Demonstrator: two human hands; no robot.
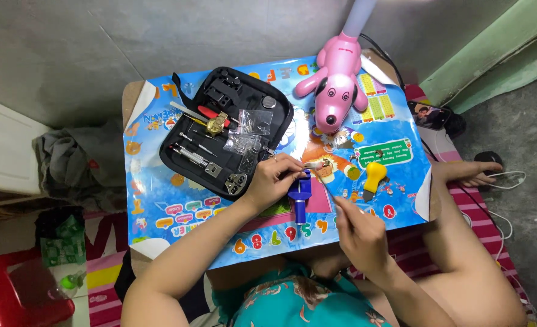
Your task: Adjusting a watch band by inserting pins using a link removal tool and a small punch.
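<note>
My left hand (273,177) rests on the small table, its fingers pinching a watch band (314,164) over a blue link-removal tool (299,195) that stands on the colourful poster (177,212). My right hand (356,227) hovers at the table's near edge, fingers closed around a thin pin-like tool (331,192) that points toward the blue tool. What lies between the right fingertips is too small to make out fully.
An open black tool case (220,130) with screwdrivers, a red-handled tool and small plastic bags lies at the left. A pink dog-shaped lamp (336,82) stands at the back, a yellow-handled tool (372,177) at the right. A phone (429,115) sits beyond the table's right edge.
</note>
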